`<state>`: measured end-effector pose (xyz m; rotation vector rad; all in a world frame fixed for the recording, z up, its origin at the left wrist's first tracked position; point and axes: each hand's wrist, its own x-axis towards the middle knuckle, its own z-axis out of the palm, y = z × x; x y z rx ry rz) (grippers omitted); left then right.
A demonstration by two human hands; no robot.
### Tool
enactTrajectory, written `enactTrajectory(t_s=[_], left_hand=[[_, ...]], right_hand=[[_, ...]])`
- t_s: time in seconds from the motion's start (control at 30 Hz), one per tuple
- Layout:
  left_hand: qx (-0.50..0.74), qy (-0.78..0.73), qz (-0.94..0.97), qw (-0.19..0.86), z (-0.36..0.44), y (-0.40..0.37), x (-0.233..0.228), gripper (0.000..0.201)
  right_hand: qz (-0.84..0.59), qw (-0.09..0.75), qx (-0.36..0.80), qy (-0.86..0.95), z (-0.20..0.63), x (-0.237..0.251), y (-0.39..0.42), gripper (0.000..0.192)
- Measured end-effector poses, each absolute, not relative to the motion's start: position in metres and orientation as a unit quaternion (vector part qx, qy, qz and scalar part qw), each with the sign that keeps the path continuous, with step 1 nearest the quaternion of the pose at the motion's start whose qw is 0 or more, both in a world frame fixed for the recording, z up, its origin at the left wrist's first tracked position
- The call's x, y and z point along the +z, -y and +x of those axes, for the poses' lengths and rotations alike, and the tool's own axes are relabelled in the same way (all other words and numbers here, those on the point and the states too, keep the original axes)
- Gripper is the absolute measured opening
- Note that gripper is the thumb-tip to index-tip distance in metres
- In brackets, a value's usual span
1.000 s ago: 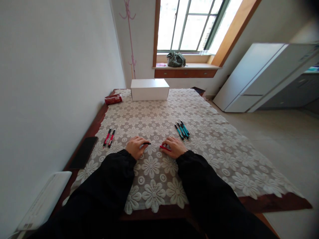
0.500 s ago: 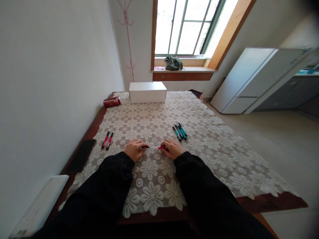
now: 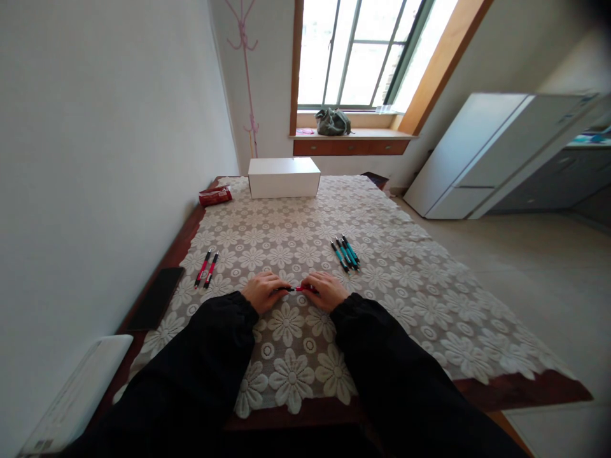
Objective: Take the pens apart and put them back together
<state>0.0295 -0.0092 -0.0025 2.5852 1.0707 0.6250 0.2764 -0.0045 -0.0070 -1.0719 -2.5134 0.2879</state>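
Observation:
Low over the lace cloth, my left hand (image 3: pixel 261 292) pinches the black end piece of a pen (image 3: pixel 289 289). My right hand (image 3: pixel 326 291) grips the red barrel (image 3: pixel 299 289) of the same pen. The two parts lie nearly end to end, with only a short pale bit between them; my fingers hide the rest. Off to the left, two red-and-black pens (image 3: pixel 206 268) lie side by side. Several teal-and-black pens (image 3: pixel 346 253) form a group beyond my right hand.
A flower-patterned lace cloth (image 3: pixel 291 375) covers the dark red table. At its far end stand a white box (image 3: pixel 284 181) and a red packet (image 3: pixel 214 195). Along the left edge are a flat black object (image 3: pixel 156 298) and a white device (image 3: pixel 81 388) by the wall.
My hands have come closer together. The thin pale refill that showed between the black piece and the red barrel is now almost entirely out of sight.

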Motion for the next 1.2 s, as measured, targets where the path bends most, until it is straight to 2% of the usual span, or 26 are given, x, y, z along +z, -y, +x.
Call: enactTrajectory(t_s=[0.53,1.2], left_hand=[[0.225,-0.377,0.887,0.147,0.0323,0.013,-0.0021,0.021],[0.238,-0.401,0.87,0.161,0.033,0.0137,-0.001,0.017]], right_hand=[[-0.352,0.202,0.121,0.906,0.2741,-0.0075,0.0073,0.016],[-0.395,0.211,0.206,0.87,0.27,-0.008,0.0105,0.019]])
